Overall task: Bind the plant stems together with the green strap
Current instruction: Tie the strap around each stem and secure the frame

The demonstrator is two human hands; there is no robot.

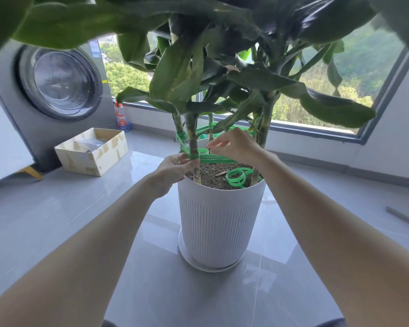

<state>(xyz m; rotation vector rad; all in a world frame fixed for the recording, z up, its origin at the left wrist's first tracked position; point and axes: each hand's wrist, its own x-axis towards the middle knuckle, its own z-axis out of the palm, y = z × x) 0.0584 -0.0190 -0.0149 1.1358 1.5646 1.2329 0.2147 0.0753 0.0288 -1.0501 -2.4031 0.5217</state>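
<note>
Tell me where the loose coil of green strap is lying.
In the head view the coil lies on the soil in the pot, near its right rim, beside the right stem and below the right hand.

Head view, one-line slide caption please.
Left hand pinches green strap round a stem; right hand hovers above the white pot.

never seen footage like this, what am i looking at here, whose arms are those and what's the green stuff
No machine here: one camera worn on a person's head looks down at their own bare arms. On the tiled floor stands a white pot with a leafy plant. The left hand grips a green strap wrapped round a stem. The right hand hovers just above the strap, fingers loose, apparently holding nothing. A coil of strap lies on the soil. Behind: a box and a washing machine.
</note>
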